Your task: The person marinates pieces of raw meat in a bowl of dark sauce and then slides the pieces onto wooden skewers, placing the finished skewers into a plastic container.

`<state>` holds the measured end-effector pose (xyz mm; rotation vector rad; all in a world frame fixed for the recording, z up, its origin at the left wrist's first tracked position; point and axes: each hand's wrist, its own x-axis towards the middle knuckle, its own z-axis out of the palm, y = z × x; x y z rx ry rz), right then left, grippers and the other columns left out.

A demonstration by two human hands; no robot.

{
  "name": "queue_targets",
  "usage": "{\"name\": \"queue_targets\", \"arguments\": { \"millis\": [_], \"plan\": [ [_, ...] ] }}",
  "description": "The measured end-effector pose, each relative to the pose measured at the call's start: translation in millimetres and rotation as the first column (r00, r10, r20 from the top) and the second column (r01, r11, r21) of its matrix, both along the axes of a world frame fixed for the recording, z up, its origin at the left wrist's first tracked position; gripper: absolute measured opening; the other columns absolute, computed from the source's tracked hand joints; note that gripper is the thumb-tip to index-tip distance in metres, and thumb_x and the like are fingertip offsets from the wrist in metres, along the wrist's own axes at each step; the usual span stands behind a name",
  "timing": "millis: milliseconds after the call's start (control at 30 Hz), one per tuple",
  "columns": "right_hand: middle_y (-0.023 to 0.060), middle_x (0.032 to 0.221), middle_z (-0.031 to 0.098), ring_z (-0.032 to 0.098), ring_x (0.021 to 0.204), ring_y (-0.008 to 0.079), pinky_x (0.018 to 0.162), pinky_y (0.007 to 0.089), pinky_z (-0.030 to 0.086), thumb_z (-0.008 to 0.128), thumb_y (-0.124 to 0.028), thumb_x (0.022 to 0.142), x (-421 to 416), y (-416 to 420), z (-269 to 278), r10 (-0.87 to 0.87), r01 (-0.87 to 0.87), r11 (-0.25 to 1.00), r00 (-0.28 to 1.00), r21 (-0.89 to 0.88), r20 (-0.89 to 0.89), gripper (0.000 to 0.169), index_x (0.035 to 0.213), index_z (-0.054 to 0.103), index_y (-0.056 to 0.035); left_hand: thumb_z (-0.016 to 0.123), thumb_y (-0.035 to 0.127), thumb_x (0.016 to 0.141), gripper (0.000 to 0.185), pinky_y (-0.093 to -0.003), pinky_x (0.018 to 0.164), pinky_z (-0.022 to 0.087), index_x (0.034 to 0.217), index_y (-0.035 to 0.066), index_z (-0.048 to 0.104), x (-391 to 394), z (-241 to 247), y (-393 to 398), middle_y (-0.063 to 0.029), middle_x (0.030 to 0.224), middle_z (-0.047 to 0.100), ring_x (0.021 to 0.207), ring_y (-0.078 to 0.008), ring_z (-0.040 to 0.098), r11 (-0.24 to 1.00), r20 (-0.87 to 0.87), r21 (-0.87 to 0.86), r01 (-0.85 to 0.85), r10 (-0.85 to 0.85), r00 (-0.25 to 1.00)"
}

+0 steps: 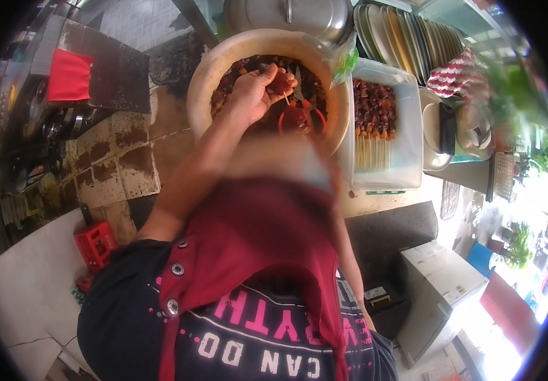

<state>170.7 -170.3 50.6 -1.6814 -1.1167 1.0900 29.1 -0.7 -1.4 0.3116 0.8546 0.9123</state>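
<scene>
My left hand (pixel 255 93) is over a large round basin (pixel 197 90), closed around dark red marinated meat pieces (pixel 279 85) with a thin wooden skewer (pixel 286 98) poking out below. Beneath it, the basin holds more dark meat in sauce. Scissors (pixel 308 108) with red handles lie in the basin, just right of that hand, blades pointing away from me. My right forearm reaches up towards the basin's near side, but a blurred shape close to the camera hides the hand. Right of the basin, a clear plastic container (pixel 409 157) holds rows of meat skewers (pixel 374 109), sticks towards me.
A large metal lid (pixel 288 21) is behind the basin. Plates (pixel 397 38) stand in a row at the back right, near a red-and-white cloth (pixel 451 74). Bowls (pixel 436 133) sit beside the container. A red crate (pixel 95 244) is at lower left, a white cabinet (pixel 440 271) at lower right.
</scene>
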Motion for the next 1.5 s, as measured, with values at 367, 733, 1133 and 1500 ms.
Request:
{"name": "queue_targets", "arguments": {
  "millis": [367,733,1133,1500],
  "plan": [
    [0.0161,0.079,0.065,0.060,0.072,0.0111,0.065,0.0263,0.046,0.053,-0.007,0.085,36,11,21,0.256,-0.254,0.965,0.967,-0.066,0.012,0.018,0.097,0.061,0.0035,0.048,0.015,0.091,0.015,-0.0335,0.066,0.054,0.092,0.002,0.054,-8,4,7,-0.0145,0.089,0.062,0.084,-0.0277,0.063,0.990,-0.189,0.136,0.029,-0.003,0.982],
    [0.0189,0.076,0.063,0.057,0.065,0.0126,0.063,0.0283,0.045,0.056,-0.010,0.084,73,30,38,0.547,-0.531,0.827,0.836,-0.185,0.046,0.021,0.100,0.061,0.0022,0.048,0.014,0.090,0.014,-0.0329,0.068,0.054,0.094,0.001,0.053,-19,21,11,-0.0122,0.087,0.062,0.082,-0.0241,0.064,0.931,-0.205,0.127,0.342,-0.312,0.928],
    [-0.0013,0.068,0.055,0.046,0.065,0.0046,0.058,0.0210,0.040,0.052,-0.010,0.087,49,7,-1,0.325,-0.329,0.944,0.930,0.005,-0.170,0.021,0.097,0.062,0.0052,0.050,0.015,0.089,0.017,-0.0346,0.072,0.054,0.098,0.000,0.055,-25,21,13,-0.0113,0.089,0.062,0.085,-0.0232,0.064,0.897,-0.120,0.131,0.422,-0.408,0.905],
    [0.0033,0.083,0.062,0.049,0.071,0.0054,0.064,0.0198,0.041,0.053,-0.010,0.088,10,-13,14,-0.020,0.050,0.975,0.990,0.214,-0.141,0.022,0.100,0.062,0.0062,0.051,0.010,0.088,0.014,-0.0411,0.074,0.054,0.097,0.000,0.054,-14,12,23,-0.0116,0.090,0.060,0.092,-0.0266,0.061,0.941,-0.076,0.232,0.248,-0.236,0.969]
  ]
}}
